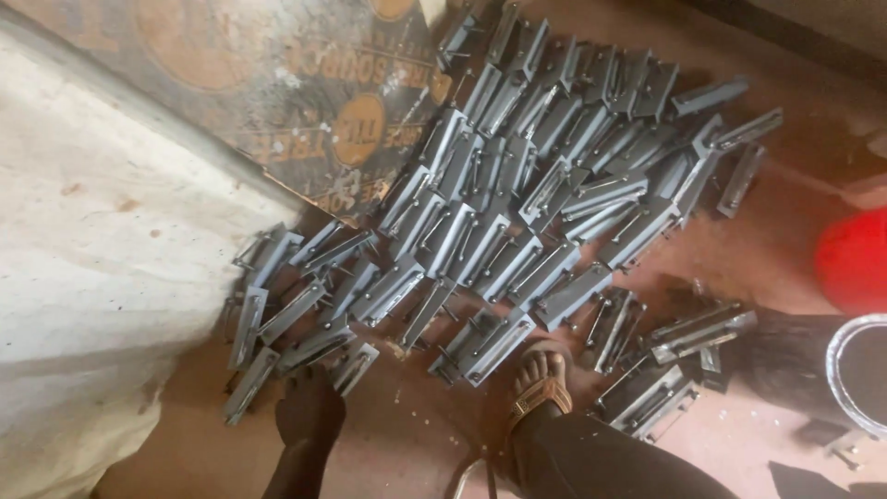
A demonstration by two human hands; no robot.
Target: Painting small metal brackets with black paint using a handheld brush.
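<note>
My left hand is down on the floor at the near edge of the spread of grey metal brackets, fingers resting on or just beside the nearest bracket; I can't tell from here whether they have closed on it or only touch it. My right hand isn't in sight. The brackets lie packed side by side and partly overlapping, from the near left out to the far right, some lying over the edge of a printed board at the far left. My sandalled foot stands right among them, touching the pieces on either side, so any shift of weight could kick a row out of line or catch a toe on an edge. The pieces near my hand lean on each other; lifting one carelessly would likely drag its neighbours along. A red tub sits off to the right, well clear.
</note>
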